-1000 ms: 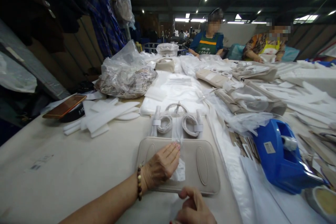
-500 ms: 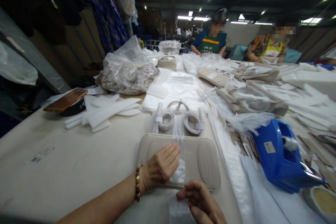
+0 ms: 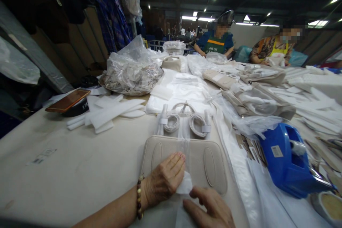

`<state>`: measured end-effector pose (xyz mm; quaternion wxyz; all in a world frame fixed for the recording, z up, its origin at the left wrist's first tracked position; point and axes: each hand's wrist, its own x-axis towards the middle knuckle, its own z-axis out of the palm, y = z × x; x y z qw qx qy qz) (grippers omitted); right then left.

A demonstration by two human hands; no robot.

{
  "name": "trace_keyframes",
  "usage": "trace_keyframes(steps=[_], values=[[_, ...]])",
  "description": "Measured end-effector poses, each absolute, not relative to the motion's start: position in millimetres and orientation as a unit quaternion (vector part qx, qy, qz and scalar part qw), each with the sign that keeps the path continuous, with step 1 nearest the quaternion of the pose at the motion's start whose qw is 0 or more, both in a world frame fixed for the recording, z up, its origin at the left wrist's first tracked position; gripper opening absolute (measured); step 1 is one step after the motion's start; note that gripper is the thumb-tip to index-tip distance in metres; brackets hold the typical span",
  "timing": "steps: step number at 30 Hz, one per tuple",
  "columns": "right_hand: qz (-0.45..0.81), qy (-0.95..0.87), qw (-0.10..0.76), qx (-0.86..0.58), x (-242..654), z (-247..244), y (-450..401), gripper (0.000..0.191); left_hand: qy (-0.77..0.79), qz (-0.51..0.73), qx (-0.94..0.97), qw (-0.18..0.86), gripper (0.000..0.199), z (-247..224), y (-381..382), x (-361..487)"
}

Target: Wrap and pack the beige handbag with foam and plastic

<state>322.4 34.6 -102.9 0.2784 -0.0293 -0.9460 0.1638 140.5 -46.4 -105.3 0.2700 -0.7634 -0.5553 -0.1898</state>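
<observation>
A beige bag (image 3: 197, 156) lies flat before me, with two oval outlines on its panel and coiled, wrapped handles (image 3: 172, 123) beyond its far edge. A translucent strip (image 3: 184, 131) runs down its middle. My left hand (image 3: 167, 174), a beaded bracelet at the wrist, lies flat on the panel, fingers together, against the strip and a white piece (image 3: 185, 184). At the bag's near edge my right hand (image 3: 210, 205) has thumb and forefinger apart beside the white piece. Its other fingers are partly hidden. Translucent film (image 3: 180, 213) hangs below, left of that hand.
A blue tape dispenser (image 3: 285, 164) stands at right, near a round container (image 3: 327, 205). White foam pieces (image 3: 107, 112) and a phone (image 3: 68, 100) lie at left. A plastic bag bundle (image 3: 130, 71) sits behind. Two people work at the far side.
My left hand has slid slightly toward me on the panel. My right hand has opened its thumb and forefinger wider and turned. The white piece now shows raised between the hands.
</observation>
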Motion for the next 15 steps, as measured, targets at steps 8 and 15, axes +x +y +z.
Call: trace_keyframes(steps=[8,15], values=[[0.029,-0.943,0.324,0.073,302,-120,56,0.033,-0.556,-0.156,-0.816,0.029,0.049,-86,-69,131],[0.088,-0.913,0.399,0.024,299,-155,47,0.042,-0.633,-0.231,-0.739,0.027,0.035,-62,-43,118]])
